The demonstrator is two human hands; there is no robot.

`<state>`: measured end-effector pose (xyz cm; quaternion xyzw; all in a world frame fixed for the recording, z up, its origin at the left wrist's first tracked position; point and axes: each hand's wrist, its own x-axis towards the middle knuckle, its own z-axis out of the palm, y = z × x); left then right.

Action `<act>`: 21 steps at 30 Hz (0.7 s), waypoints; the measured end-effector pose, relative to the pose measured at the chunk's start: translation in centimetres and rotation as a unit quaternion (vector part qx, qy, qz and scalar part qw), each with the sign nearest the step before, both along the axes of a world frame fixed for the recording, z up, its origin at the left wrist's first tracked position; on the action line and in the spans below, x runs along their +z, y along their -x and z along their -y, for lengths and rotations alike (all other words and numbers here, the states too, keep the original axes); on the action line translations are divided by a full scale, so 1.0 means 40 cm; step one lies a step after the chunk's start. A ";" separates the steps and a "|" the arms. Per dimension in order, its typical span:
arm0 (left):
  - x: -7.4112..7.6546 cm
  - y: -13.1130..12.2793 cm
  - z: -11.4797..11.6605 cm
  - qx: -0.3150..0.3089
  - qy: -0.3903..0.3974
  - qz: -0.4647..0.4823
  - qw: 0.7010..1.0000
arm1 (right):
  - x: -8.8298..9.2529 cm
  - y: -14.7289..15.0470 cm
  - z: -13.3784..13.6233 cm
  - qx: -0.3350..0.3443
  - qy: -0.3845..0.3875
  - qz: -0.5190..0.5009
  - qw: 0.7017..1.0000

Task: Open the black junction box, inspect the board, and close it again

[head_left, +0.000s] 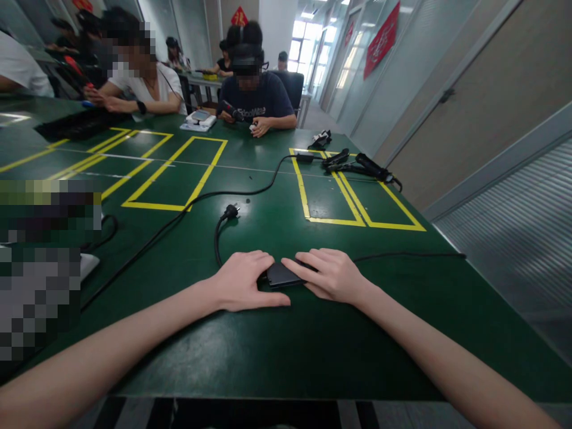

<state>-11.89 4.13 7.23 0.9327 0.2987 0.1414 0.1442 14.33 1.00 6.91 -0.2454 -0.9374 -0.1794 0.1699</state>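
A black power adapter (286, 276) lies flat on the green table in front of me. My right hand (333, 275) covers its right part, with fingers across the top and thumb at the near side. At the adapter's left end is my left hand (243, 280), its thumb stretched out along the near side, apart from the fingers; the fingertips reach the left end. A short black cord with a plug (231, 211) comes from behind my left hand and bends away from me. From the right hand a thin black cable (411, 254) runs to the table's right edge.
Another black cord (214, 194) crosses the table to a small inline box (305, 158). Black hair-iron-like tools (373, 168) lie at the far right by yellow tape rectangles (335, 221). Across sit co-workers, one holding a small white item (252, 127). Blurred items stand at left.
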 end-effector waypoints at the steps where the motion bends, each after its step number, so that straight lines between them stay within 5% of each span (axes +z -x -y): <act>1: 0.003 -0.003 0.001 0.018 0.034 -0.001 0.999 | 0.001 -0.002 0.000 -0.005 -0.016 -0.001 1.000; 6: -0.007 -0.003 -0.003 0.039 0.122 0.042 0.991 | -0.004 -0.005 0.001 -0.025 0.033 -0.007 0.999; 11: -0.030 0.009 -0.013 -0.026 -0.058 0.053 0.997 | -0.014 0.008 0.004 -0.029 0.207 -0.073 0.975; 14: -0.030 0.011 -0.015 -0.049 -0.134 0.048 0.989 | -0.016 0.014 0.005 -0.056 0.226 -0.078 0.969; 21: -0.028 0.004 -0.004 -0.042 -0.105 0.018 0.993 | -0.009 0.018 0.008 -0.071 0.221 -0.040 0.972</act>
